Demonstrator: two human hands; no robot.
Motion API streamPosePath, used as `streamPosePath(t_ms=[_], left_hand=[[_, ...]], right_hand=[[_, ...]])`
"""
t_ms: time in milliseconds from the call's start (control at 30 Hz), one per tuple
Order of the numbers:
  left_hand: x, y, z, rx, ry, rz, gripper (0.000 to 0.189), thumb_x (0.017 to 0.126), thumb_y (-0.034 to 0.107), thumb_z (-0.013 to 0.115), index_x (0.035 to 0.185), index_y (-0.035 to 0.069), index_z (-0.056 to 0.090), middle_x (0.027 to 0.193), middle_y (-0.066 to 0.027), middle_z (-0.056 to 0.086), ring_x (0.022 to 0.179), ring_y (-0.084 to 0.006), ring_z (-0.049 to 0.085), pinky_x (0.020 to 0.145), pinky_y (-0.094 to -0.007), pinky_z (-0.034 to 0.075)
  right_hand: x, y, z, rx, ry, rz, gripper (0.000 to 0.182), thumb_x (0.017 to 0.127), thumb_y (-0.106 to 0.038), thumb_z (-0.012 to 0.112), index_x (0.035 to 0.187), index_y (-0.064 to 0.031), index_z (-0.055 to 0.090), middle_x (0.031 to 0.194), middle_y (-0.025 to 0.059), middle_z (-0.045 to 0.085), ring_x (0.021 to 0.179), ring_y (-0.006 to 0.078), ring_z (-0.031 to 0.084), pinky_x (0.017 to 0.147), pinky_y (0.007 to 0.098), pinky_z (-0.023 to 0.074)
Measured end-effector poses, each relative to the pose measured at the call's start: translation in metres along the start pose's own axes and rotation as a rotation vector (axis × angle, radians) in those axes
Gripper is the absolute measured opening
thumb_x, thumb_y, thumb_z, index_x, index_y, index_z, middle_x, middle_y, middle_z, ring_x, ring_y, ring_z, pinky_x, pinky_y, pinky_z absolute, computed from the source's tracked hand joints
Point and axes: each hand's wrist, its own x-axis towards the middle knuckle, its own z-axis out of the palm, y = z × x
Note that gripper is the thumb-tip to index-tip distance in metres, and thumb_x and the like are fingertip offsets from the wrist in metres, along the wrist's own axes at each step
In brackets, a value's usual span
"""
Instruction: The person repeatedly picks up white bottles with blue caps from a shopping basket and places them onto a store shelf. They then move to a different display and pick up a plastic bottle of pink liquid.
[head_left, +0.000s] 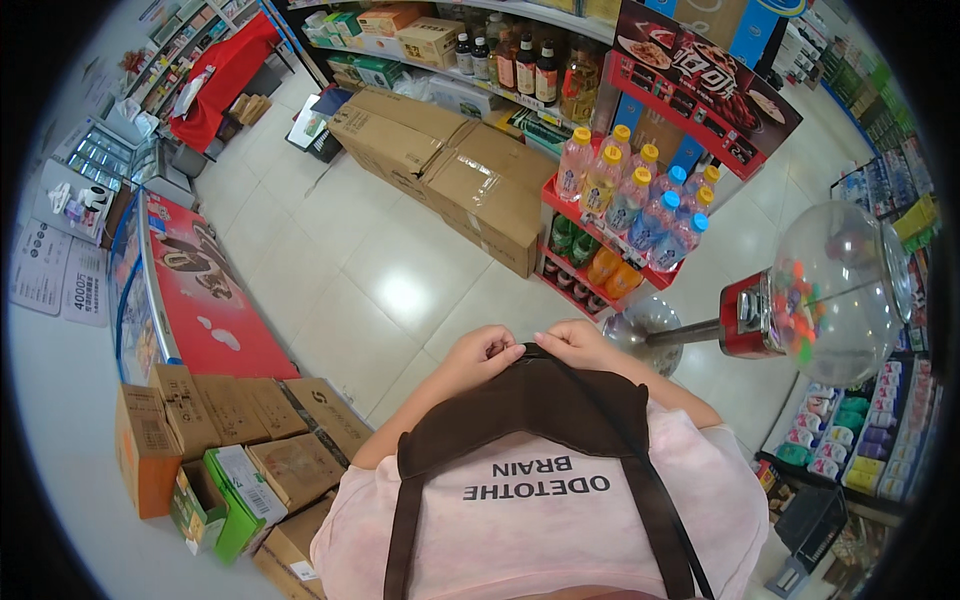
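Observation:
Both hands meet at the front of my body, fingertips close together. My left hand is curled, its thumb and fingers pinching at a small dark piece by the top edge of a brown apron. From the other side, my right hand has its thumb on the same dark piece. A black cord runs from there down across the apron's bib and along a brown strap. What exactly lies between the fingertips is partly hidden. Under the apron is a pale pink shirt with printed lettering.
Long cardboard cartons lie before shelves of bottles. A red display rack holds drinks, beside a gumball machine on a metal stand. A red-fronted freezer and stacked boxes stand left; tiled floor lies between.

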Motion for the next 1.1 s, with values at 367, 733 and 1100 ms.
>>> streamPosePath(t_ms=[367,733,1100], left_hand=[[0.107,0.031,-0.028,0.030,0.113,-0.052,0.023,0.086,0.023,0.062,0.077,0.003,0.055,0.058,0.0026,0.042,0.054,-0.0059,0.037,0.049,-0.0236,0.033],[0.202,0.038,-0.055,0.109,-0.075,0.008,0.026,0.086,0.027,0.061,0.077,0.004,0.055,0.056,0.0033,0.040,0.052,-0.0058,0.035,0.048,-0.0241,0.032],[0.306,0.022,-0.102,0.041,-0.434,0.140,0.021,0.088,0.023,0.060,0.078,0.005,0.054,0.062,0.0077,0.041,0.057,-0.0024,0.036,0.050,-0.0203,0.031]], right_hand=[[0.091,0.017,-0.093,-0.080,-0.080,-0.184,0.045,0.094,-0.035,0.042,0.066,-0.0004,0.046,0.056,0.0169,0.044,0.050,0.0286,0.042,0.051,0.0383,0.0363],[0.107,0.020,-0.148,-0.192,0.080,-0.063,0.036,0.091,-0.033,0.048,0.073,-0.0021,0.051,0.069,0.0163,0.052,0.067,0.0320,0.053,0.060,0.0392,0.0406],[0.124,-0.014,-0.139,-0.202,0.524,0.165,0.030,0.089,-0.027,0.054,0.075,-0.0002,0.053,0.066,0.0115,0.050,0.061,0.0226,0.048,0.056,0.0332,0.0378]])
